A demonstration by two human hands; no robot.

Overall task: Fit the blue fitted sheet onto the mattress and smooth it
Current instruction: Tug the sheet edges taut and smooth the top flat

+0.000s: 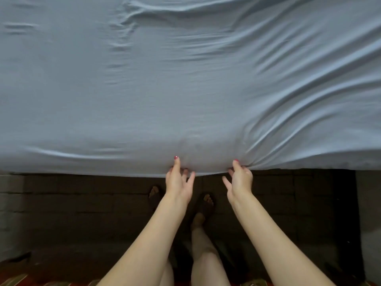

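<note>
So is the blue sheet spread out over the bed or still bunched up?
Spread out. The blue fitted sheet covers the whole visible bed top, though wrinkles fan from the right hand, which pinches its near edge like the left hand.

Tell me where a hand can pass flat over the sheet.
Flattest stretch: centre-left of the blue sheet, beyond the left hand. Crowded: ridged folds fanning up-right from the right hand, and wrinkles at top centre. Both hands pinch the near hem.

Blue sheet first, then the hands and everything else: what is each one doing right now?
Blue fitted sheet: spread over the bed, wrinkled, with folds fanning out on the right.
Sheet edge: hanging at the near side, not tucked.
Left hand: pinches the sheet edge.
Right hand: pinches the sheet edge.
Sandalled feet: standing on the dark floor.
</note>
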